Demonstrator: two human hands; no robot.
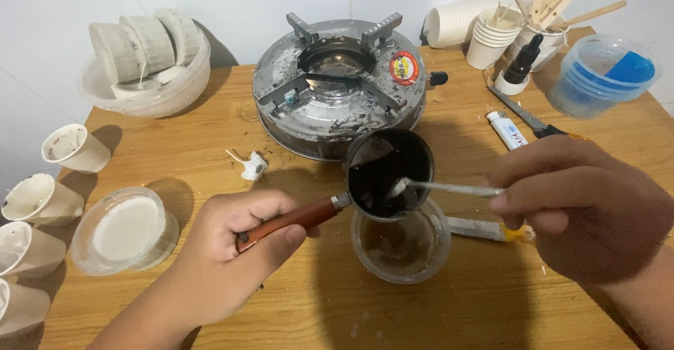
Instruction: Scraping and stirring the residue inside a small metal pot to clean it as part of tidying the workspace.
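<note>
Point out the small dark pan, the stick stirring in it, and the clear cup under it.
small dark pan [382, 171], head view, on its dark inside.
stick [456, 188], head view, mid-shaft.
clear cup [401, 248], head view, on its murky inside, below the pan.
</note>
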